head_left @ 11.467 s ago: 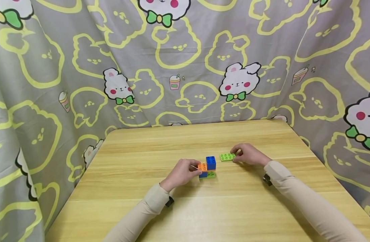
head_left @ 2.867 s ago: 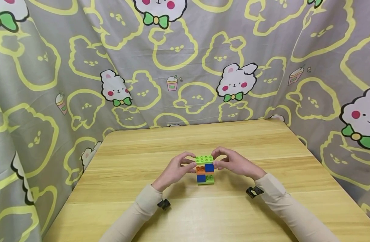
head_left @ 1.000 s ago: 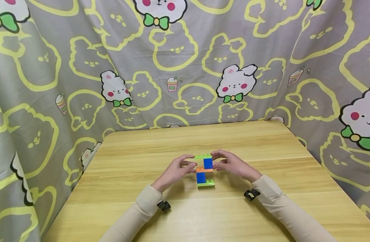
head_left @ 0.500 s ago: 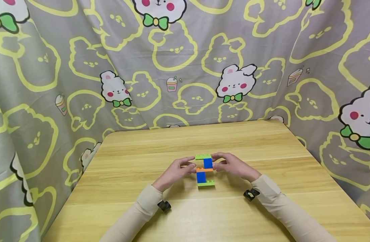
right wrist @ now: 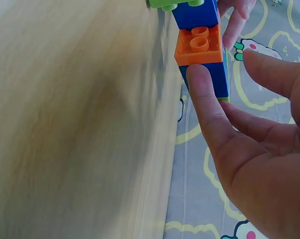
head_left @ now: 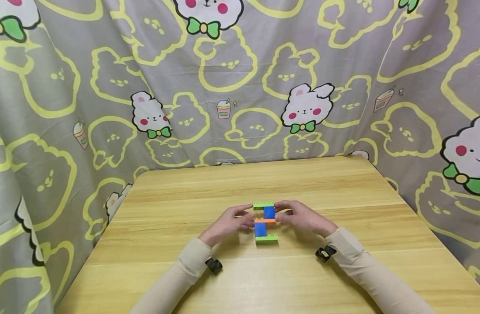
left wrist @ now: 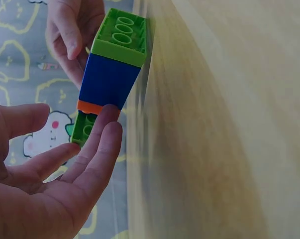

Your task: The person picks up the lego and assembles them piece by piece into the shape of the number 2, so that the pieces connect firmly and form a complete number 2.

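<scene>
A stack of toy building bricks is held between both hands. From the top, the head view shows a green plate [head_left: 263, 205], a blue brick [head_left: 269, 212] on the right, an orange plate [head_left: 265, 221], a blue brick [head_left: 260, 229] on the left and a lower green plate [head_left: 266, 239]. My left hand [head_left: 228, 223] touches the stack's left side with extended fingers; its thumb stands off in the left wrist view. From the right, my right hand [head_left: 304, 217] touches with extended fingers; one fingertip [right wrist: 198, 74] lies at the orange plate. The lower plate's underside [left wrist: 122, 35] shows.
The wooden table [head_left: 240, 279] spreads around the hands on every side. Behind it and at both sides hangs a grey patterned curtain [head_left: 255, 152]. Black wrist cameras hang under the left cuff [head_left: 214, 265] and right cuff [head_left: 325, 253].
The green plate that lay apart beside my right hand now tops the stack. Since then the stack has tipped so its front faces me. Within the last second both hands barely shift.
</scene>
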Demonstrator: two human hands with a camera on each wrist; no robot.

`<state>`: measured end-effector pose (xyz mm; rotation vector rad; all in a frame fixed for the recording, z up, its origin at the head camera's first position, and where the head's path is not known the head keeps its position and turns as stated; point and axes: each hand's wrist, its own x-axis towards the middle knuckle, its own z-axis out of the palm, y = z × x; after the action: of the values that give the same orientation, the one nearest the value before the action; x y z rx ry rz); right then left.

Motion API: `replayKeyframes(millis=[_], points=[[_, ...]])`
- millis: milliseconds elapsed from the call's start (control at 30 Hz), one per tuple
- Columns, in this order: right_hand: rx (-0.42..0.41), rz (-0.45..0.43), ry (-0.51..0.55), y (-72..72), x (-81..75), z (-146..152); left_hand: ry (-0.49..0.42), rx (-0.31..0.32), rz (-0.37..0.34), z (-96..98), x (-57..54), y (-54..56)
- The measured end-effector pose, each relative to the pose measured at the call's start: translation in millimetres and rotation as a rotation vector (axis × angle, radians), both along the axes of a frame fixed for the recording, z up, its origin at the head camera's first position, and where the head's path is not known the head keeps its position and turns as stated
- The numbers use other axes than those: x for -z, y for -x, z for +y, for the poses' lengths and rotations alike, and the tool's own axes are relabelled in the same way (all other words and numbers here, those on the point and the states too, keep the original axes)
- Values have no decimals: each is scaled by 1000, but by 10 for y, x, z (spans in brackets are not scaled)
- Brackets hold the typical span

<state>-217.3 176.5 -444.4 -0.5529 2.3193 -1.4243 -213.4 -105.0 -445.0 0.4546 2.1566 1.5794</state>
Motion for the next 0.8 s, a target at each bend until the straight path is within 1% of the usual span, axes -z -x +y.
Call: replayKeyframes(millis=[233,500,567,800], points=[[-23,-25,18,-22,23,-1,-24,22,-63,-17,54,42],[-43,-40,25,-34,17,-18,-62,55,-168,-52,110,93],[-52,-40,31,-33,20,-22,-69,59,-183,-55,111,95],[-42,-64,35,-32,34,-50,-71,68,-222,-47,122,97]])
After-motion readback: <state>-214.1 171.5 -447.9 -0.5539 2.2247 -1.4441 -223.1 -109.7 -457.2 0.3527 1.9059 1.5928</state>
